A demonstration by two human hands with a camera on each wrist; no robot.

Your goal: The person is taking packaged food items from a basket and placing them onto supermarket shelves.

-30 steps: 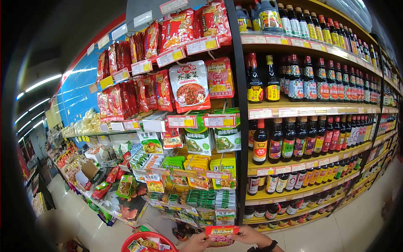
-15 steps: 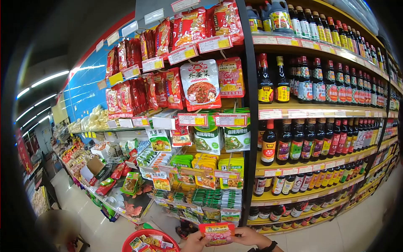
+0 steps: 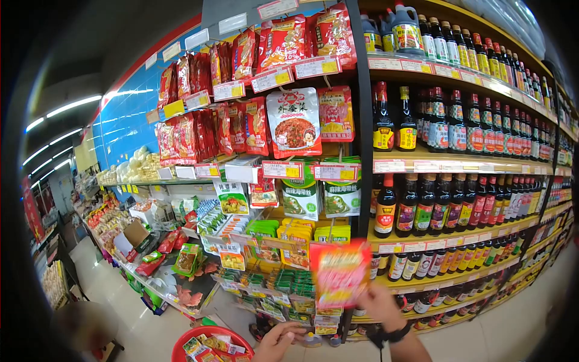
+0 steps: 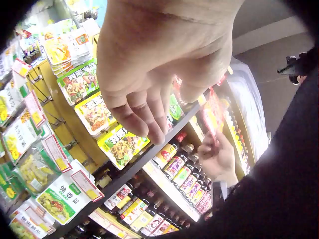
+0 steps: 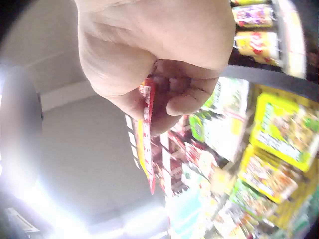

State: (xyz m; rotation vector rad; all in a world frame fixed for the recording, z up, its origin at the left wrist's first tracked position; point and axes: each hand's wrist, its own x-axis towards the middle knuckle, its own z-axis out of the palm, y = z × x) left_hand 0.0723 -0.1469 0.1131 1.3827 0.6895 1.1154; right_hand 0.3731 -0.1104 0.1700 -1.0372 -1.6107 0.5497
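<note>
My right hand (image 3: 383,308) pinches a flat red food packet (image 3: 341,274) by its lower right edge, upright in front of the hanging packets in the head view. In the right wrist view, the packet (image 5: 148,134) shows edge-on between thumb and fingers. Low in the head view, my left hand (image 3: 278,342) is apart from the packet and holds nothing. Its fingers are loosely bent in the left wrist view, where the left hand (image 4: 164,64) overlaps the shelf goods. A red basket (image 3: 178,345) with several packets inside stands just left of that hand.
Hanging red packets (image 3: 280,45), a large white-and-red pouch (image 3: 294,123) and green seaweed pouches (image 3: 300,196) fill the rack ahead. A dark post (image 3: 363,120) divides it from shelves of sauce bottles (image 3: 386,208) on the right. More packaged goods lie on a low stand (image 3: 160,283) at left.
Both hands held the red packet low down before. The left hand has let go and stays low, while the right hand has raised the packet toward the rack.
</note>
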